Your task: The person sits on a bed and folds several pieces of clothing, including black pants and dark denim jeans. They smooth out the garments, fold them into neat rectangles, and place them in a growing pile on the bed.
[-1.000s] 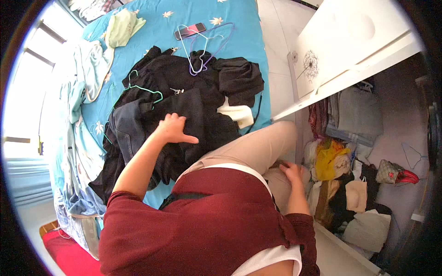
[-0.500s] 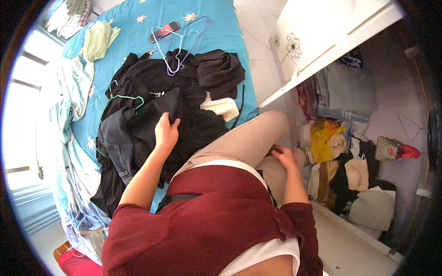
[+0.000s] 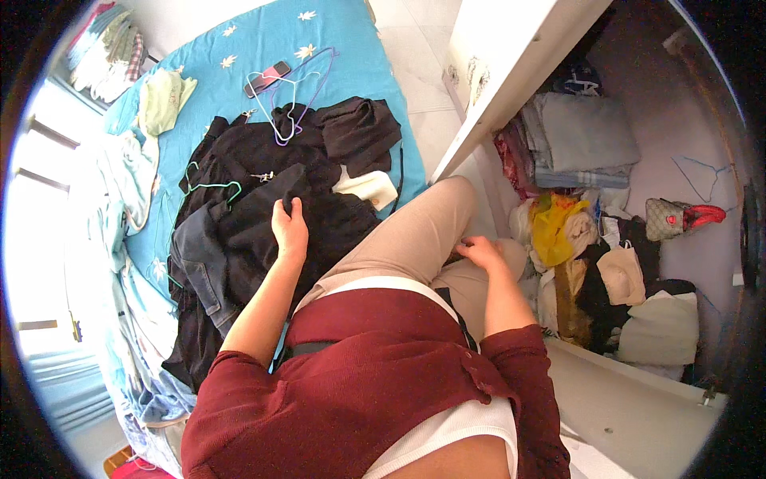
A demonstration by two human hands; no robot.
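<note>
My left hand [image 3: 290, 229] pinches the edge of a pair of dark jeans [image 3: 199, 251], thumb and fingers closed on the cloth. The jeans lie partly folded over several black garments [image 3: 247, 152] spread on the bed. A green hanger [image 3: 211, 186] rests at their far side, with a small metal clip [image 3: 262, 176] close by. Over my lap is my right hand [image 3: 483, 254], its fingers curled in at the beige trousers [image 3: 399, 239]; a small dark patch shows at the fingertips, too hidden to name.
On the blue bed sheet [image 3: 263, 32] lie white [image 3: 289, 108] and purple hangers [image 3: 325, 68], a phone [image 3: 267, 79], a cream cloth [image 3: 371, 188] and a pale green garment [image 3: 163, 100]. To my right an open white door [image 3: 511, 84] borders a cupboard with folded clothes [image 3: 586, 136] and a patterned bag [image 3: 670, 219].
The view has shifted slightly, moving the bed leftward in the picture. My left hand has taken hold of the jeans' edge, a little lifted. My right hand stays at my lap.
</note>
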